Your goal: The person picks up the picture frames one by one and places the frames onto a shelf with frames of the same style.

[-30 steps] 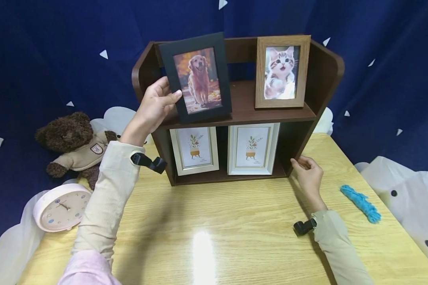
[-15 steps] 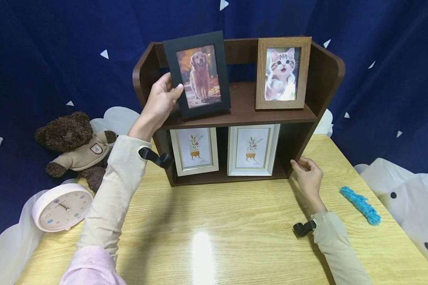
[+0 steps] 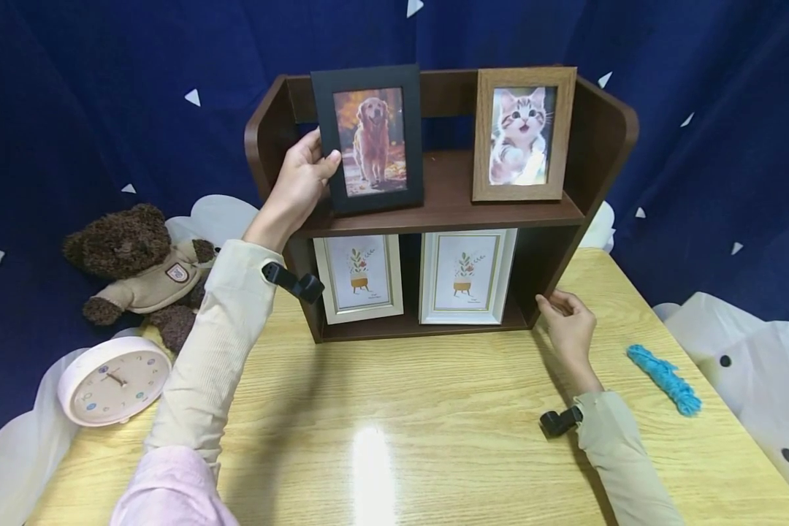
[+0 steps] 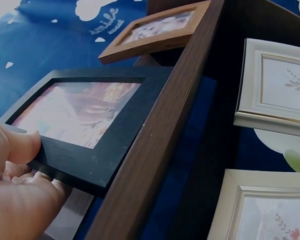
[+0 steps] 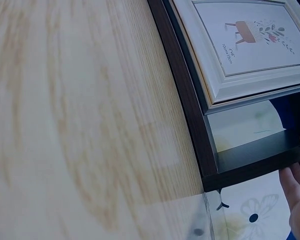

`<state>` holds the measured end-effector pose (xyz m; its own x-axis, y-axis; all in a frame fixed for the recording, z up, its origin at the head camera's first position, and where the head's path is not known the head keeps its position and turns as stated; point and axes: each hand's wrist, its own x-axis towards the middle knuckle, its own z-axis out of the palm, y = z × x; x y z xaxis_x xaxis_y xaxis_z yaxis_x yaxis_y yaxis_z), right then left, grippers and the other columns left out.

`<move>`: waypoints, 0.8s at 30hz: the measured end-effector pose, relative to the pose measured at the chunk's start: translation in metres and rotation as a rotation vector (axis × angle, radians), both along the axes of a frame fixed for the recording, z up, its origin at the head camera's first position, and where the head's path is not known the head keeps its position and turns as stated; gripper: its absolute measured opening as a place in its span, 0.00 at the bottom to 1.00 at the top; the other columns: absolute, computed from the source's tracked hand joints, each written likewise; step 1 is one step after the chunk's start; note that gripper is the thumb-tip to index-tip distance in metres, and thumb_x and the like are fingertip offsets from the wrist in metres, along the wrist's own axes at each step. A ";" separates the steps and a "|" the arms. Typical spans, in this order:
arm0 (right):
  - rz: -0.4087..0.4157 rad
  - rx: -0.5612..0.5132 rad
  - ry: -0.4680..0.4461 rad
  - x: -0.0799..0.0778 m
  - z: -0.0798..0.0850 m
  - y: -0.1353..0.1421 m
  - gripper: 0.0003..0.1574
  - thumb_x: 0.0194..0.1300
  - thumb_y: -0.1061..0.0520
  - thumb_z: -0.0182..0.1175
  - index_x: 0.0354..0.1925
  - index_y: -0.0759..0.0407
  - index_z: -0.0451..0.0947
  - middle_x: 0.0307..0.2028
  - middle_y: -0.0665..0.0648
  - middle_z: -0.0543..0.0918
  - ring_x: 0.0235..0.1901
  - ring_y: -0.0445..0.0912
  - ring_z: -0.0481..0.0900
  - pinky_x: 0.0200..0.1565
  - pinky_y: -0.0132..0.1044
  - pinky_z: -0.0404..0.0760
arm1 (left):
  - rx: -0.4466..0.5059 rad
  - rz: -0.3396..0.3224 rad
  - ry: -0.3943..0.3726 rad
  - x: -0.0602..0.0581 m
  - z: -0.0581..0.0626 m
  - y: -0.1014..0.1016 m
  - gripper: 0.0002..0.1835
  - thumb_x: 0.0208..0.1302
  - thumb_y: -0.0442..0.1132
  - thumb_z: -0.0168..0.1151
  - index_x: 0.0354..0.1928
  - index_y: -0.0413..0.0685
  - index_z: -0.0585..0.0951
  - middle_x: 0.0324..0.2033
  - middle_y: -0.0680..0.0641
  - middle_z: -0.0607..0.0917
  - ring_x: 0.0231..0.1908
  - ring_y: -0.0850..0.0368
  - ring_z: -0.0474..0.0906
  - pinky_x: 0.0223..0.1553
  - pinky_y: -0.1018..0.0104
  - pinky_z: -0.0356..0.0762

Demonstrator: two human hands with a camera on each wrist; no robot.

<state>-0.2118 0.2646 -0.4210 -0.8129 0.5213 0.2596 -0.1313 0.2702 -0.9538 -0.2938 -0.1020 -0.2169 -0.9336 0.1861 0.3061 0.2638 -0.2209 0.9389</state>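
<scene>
My left hand [image 3: 299, 179] grips a black photo frame [image 3: 371, 139] with a dog picture by its left edge, thumb on the front and fingers behind. The frame stands nearly upright at the left of the dark brown shelf's [image 3: 447, 215] upper board. In the left wrist view its lower edge [image 4: 120, 165] lies along the board's front. My right hand [image 3: 568, 329] pinches the shelf's right side panel low down; the right wrist view shows fingertips [image 5: 292, 187] on the panel's outer face. A wooden photo frame [image 3: 522, 135] with a kitten picture stands at the upper right.
Below stand a cream photo frame [image 3: 358, 279] and a white photo frame [image 3: 468, 277]. At left on the table [image 3: 434, 416] are a teddy bear [image 3: 147, 270] and a pink clock [image 3: 115, 383]. A blue yarn bundle [image 3: 664, 378] lies at right; a blue curtain [image 3: 138, 95] hangs behind.
My left hand has moved slightly right and up with the black photo frame, which has turned from a tilt to nearly straight on the upper board. The right hand has stayed in place.
</scene>
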 end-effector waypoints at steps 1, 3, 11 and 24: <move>-0.001 0.000 0.000 0.000 0.000 0.000 0.18 0.57 0.66 0.66 0.43 0.78 0.77 0.24 0.34 0.78 0.28 0.25 0.77 0.33 0.14 0.76 | 0.000 -0.002 -0.003 0.000 0.000 0.000 0.23 0.72 0.25 0.39 0.68 0.35 0.60 0.60 0.37 0.69 0.53 0.54 0.71 0.45 0.72 0.77; -0.002 0.002 -0.001 -0.001 -0.001 0.000 0.18 0.57 0.65 0.66 0.43 0.78 0.77 0.24 0.34 0.78 0.28 0.25 0.77 0.33 0.14 0.76 | 0.003 -0.007 -0.011 -0.001 -0.001 0.000 0.23 0.72 0.25 0.39 0.68 0.34 0.59 0.61 0.36 0.69 0.54 0.54 0.70 0.45 0.73 0.77; -0.028 -0.016 -0.005 -0.012 -0.016 0.009 0.17 0.56 0.63 0.68 0.42 0.74 0.79 0.23 0.32 0.78 0.27 0.25 0.78 0.34 0.15 0.77 | 0.006 -0.025 -0.037 -0.001 0.000 0.000 0.23 0.72 0.26 0.40 0.68 0.34 0.59 0.61 0.36 0.68 0.54 0.53 0.70 0.46 0.72 0.76; -0.041 -0.037 -0.016 -0.017 -0.022 0.013 0.16 0.56 0.63 0.68 0.41 0.72 0.80 0.23 0.33 0.78 0.28 0.26 0.78 0.33 0.15 0.77 | -0.016 0.003 -0.085 -0.002 -0.001 0.001 0.23 0.73 0.30 0.40 0.69 0.39 0.61 0.58 0.38 0.72 0.49 0.55 0.74 0.43 0.70 0.77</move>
